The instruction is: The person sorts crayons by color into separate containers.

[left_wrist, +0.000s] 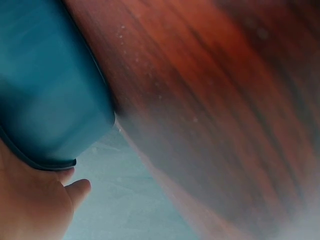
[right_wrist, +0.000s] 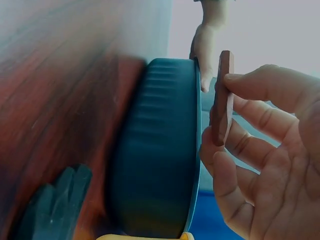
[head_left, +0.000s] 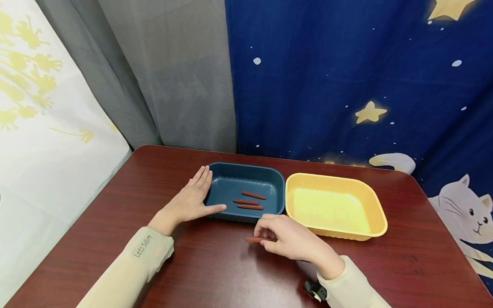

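My right hand (head_left: pixel 286 237) pinches a short reddish-brown stick (right_wrist: pixel 223 97) between thumb and fingertips, in front of the dark blue tray. The stick looks faceted in the right wrist view. With fingers extended and thumb spread over the front rim, my left hand (head_left: pixel 191 199) rests against the left end of the blue tray (head_left: pixel 246 166). Inside that tray lie three similar sticks (head_left: pixel 250 202), side by side and roughly parallel. In the left wrist view the fingers of the left hand (left_wrist: pixel 32 205) meet the tray's rim.
A yellow tray (head_left: pixel 371 214) stands right beside the blue one. Both sit on a reddish-brown wooden table (head_left: pixel 215 265). Grey and blue curtains (head_left: pixel 308 85) hang behind it. A small black device (head_left: pixel 316 291) is near the right sleeve.
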Motion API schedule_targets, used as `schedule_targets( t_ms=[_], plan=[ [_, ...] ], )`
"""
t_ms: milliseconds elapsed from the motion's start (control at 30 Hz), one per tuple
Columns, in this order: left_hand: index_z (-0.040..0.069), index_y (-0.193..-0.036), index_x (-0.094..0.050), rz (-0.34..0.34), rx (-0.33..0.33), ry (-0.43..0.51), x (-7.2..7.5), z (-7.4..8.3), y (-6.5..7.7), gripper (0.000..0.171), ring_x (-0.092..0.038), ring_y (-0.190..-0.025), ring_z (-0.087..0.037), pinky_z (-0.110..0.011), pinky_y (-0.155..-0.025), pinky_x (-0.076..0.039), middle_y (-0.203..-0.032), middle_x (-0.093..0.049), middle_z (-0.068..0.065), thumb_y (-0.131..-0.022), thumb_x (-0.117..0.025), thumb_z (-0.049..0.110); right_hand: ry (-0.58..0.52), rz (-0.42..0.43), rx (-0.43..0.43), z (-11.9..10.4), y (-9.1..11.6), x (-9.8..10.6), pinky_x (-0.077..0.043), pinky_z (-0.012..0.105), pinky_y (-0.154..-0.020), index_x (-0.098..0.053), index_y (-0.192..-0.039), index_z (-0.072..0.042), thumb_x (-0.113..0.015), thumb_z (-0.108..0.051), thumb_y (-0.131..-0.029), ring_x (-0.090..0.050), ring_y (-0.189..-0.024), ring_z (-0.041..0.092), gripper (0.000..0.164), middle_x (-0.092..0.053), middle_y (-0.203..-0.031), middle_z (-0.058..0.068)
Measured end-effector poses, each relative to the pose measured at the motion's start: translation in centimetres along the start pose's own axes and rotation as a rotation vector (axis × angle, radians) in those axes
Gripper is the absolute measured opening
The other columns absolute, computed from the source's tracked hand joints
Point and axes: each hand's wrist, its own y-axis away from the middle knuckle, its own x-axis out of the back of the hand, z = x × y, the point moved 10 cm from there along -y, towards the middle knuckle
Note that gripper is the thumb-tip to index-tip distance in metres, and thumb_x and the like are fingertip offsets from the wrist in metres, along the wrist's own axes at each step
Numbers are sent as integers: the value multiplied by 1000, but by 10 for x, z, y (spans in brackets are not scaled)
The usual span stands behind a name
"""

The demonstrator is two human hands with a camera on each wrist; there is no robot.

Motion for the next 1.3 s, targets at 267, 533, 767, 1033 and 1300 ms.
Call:
schedule_targets(
  t_ms=[267, 533, 767, 1033, 1300],
  plan=[
    [1, -159, -8, 12, 2, 0, 1, -1, -1, 119, 3, -156, -31, -57, -122, -19, -168, 3, -12, -82, -50, 82, -52, 88, 19, -7, -14, 11, -46, 19, -60, -68, -97, -22, -68, -10, -90, -49, -69, 3, 14, -56, -83, -10],
    [1, -159, -8, 7, 11, 5, -1, -4, -1, 120, 3, -156, -30, -58, -122, -18, -168, 4, -11, -81, -50, 82, -90, 145, 25, -6, -28, 21, -49, 21, -62, -68, -100, -20, -68, -10, -92, -54, -70, 9, 13, -60, -92, -7],
    [1, -159, -8, 1, 5, 11, -5, -1, -3, 120, 4, -156, -30, -59, -122, -18, -168, 4, -12, -81, -49, 83, -123, 268, 16, 2, -33, 28, -51, 23, -67, -69, -100, -20, -69, -11, -92, -54, -76, 7, 12, -60, -91, -8],
    [2, -159, -8, 11, 3, 5, -3, -1, -3, 120, 3, -156, -30, -58, -121, -19, -168, 3, -11, -81, -48, 84, -82, 385, -12, 12, -43, 34, -51, 24, -68, -72, -102, -17, -68, -9, -91, -54, -77, 9, 14, -62, -91, -5],
    [2, -159, -7, 2, 7, 1, -2, -2, -2, 121, 5, -156, -28, -57, -122, -19, -168, 5, -10, -81, -46, 86, -85, 388, -54, 26, -60, 32, -49, 25, -69, -73, -102, -16, -69, -10, -91, -54, -77, 10, 13, -63, -91, -3]
  ],
)
